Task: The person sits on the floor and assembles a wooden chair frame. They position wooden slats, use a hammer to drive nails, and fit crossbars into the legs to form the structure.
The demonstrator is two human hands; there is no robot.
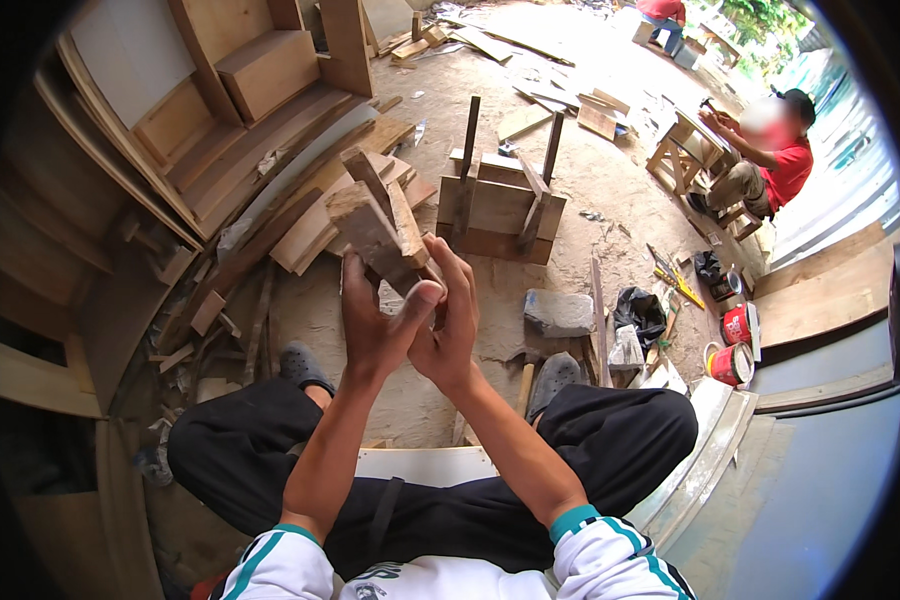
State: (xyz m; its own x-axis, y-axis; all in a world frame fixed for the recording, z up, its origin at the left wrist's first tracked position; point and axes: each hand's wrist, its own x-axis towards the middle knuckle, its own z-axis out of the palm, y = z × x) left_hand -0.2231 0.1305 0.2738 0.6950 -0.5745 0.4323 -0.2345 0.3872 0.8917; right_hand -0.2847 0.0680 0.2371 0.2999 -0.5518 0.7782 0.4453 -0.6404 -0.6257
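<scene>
I hold a small bundle of rough wooden pieces [375, 220] up in front of me with both hands. My left hand [375, 325] grips the lower end from the left, thumb pressed against the wood. My right hand [452, 320] wraps around it from the right, fingers laid over the pieces. The pieces slant up and to the left, away from me. I am seated, with my black-trousered knees [610, 430] spread below my forearms.
An upturned wooden stool [500, 205] stands on the dirt floor ahead. Stacked boards and cabinet parts [260, 90] fill the left. A grey stone block [558, 312], a hammer [525, 380] and red paint cans [732, 362] lie to the right. A person in red [770, 160] sits working far right.
</scene>
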